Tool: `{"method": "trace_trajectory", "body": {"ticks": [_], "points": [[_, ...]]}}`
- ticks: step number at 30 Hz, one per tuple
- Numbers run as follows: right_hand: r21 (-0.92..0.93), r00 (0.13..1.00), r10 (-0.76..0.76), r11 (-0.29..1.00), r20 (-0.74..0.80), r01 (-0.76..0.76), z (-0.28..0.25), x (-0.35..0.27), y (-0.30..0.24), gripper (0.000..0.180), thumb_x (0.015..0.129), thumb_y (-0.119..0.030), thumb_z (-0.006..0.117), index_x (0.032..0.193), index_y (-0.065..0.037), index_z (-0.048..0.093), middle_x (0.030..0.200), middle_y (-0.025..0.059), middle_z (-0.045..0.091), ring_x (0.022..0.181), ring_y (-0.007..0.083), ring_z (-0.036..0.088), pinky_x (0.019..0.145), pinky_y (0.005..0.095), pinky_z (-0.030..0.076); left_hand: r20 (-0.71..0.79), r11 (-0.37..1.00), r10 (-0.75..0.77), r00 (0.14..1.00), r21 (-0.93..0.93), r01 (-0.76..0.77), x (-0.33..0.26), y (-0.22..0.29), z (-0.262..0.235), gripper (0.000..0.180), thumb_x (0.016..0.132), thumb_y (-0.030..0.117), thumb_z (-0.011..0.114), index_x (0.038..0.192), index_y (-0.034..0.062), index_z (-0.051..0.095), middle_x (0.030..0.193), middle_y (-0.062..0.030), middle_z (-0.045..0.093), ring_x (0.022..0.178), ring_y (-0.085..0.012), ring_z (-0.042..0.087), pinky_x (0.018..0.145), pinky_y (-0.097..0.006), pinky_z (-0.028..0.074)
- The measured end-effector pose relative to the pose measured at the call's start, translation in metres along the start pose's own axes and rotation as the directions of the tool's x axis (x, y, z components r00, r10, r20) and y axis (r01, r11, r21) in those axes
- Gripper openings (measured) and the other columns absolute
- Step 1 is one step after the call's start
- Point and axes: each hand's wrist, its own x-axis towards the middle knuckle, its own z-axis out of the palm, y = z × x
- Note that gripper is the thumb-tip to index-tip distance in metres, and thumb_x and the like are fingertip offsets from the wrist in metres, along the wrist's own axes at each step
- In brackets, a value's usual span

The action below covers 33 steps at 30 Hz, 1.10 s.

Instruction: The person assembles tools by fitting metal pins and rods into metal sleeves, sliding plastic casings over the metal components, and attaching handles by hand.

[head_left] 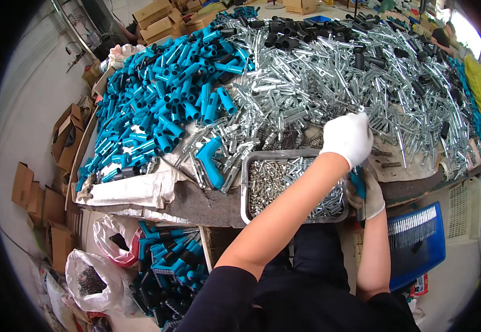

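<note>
My left hand (pixel 348 139), in a white glove, reaches across the tray. Its fingers are curled closed at the near edge of the metal pile, and a small bright metal end (pixel 361 109) shows at the fingertips; what they hold is mostly hidden. Just below it, my right hand (pixel 374 193), in a dirtier glove, is wrapped round a blue plastic tool part (pixel 357 185) with a greyish lower end. A grey-rimmed tray (pixel 245 185) holds small metal pins (pixel 271 182) under my left forearm. Loose coil springs (pixel 287 139) lie behind the tray.
Blue plastic tubes (pixel 168 88) heap up at left, silvery metal rods (pixel 307 83) at centre and right, black sleeves (pixel 287 41) behind. A blue pistol-shaped handle (pixel 211 163) lies left of the tray. Below stand a blue bin (pixel 437 252), white sacks (pixel 82 265) and a crate of blue-black parts (pixel 176 260).
</note>
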Motion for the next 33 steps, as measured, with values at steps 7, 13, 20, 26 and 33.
{"method": "trace_trajectory", "body": {"ticks": [7, 13, 20, 26, 33], "points": [[0.036, 0.994, -0.055, 0.998, -0.092, 0.058, -0.006, -0.001, 0.003, 0.037, 0.101, -0.041, 0.041, 0.106, -0.008, 0.057, 0.067, 0.0036, 0.057, 0.036, 0.0094, 0.040, 0.032, 0.0217, 0.026, 0.063, 0.975, -0.182, 0.981, -0.121, 0.188, -0.024, 0.001, 0.036, 0.030, 0.086, 0.031, 0.055, 0.084, 0.0021, 0.062, 0.079, -0.0206, 0.068, 0.076, -0.0404, 0.067, 0.074, -0.049, 0.054], [0.066, 0.878, -0.133, 0.981, -0.460, 0.183, 0.029, 0.012, 0.000, 0.055, 0.099, -0.056, 0.040, 0.132, -0.014, 0.053, 0.111, -0.0006, 0.065, 0.084, 0.0099, 0.063, 0.055, 0.0247, 0.050, -0.050, 0.959, -0.087, 0.995, 0.267, 0.097, -0.030, 0.021, 0.044, 0.024, 0.084, 0.025, 0.059, 0.072, 0.0059, 0.065, 0.073, -0.0143, 0.069, 0.068, -0.0310, 0.070, 0.058, -0.041, 0.054], [0.001, 0.985, 0.054, 0.999, -0.163, -0.054, 0.007, -0.008, -0.008, 0.057, 0.095, -0.064, 0.038, 0.083, -0.011, 0.055, 0.053, 0.0005, 0.046, 0.033, 0.0086, 0.032, 0.034, 0.0235, 0.023, 0.420, 0.837, 0.360, 0.833, 0.249, -0.488, -0.013, -0.036, -0.030, 0.022, 0.091, 0.030, 0.053, 0.109, 0.0207, 0.060, 0.087, -0.0131, 0.068, 0.083, -0.0339, 0.068, 0.065, -0.048, 0.052], [0.044, 0.997, 0.057, 0.998, -0.045, -0.055, 0.017, -0.008, -0.006, 0.068, 0.099, -0.062, 0.029, 0.084, -0.003, 0.059, 0.051, 0.0007, 0.041, 0.033, 0.0075, 0.028, 0.032, 0.0236, 0.022, 0.294, 0.613, -0.465, 0.835, 0.787, 0.065, -0.053, -0.222, -0.107, 0.020, 0.077, 0.010, 0.059, 0.092, 0.0078, 0.073, 0.105, -0.0172, 0.068, 0.101, -0.0340, 0.065, 0.086, -0.042, 0.053], [0.030, 0.999, 0.049, 0.998, 0.021, -0.049, 0.007, -0.002, -0.006, 0.055, 0.102, -0.055, 0.031, 0.122, -0.009, 0.054, 0.056, -0.0008, 0.042, 0.036, 0.0081, 0.030, 0.033, 0.0243, 0.025, -0.212, 0.915, -0.056, 0.976, 0.381, 0.136, -0.028, -0.209, -0.107, 0.035, 0.082, 0.006, 0.061, 0.116, 0.0007, 0.054, 0.093, -0.0215, 0.063, 0.083, -0.0366, 0.063, 0.075, -0.042, 0.051]]}}
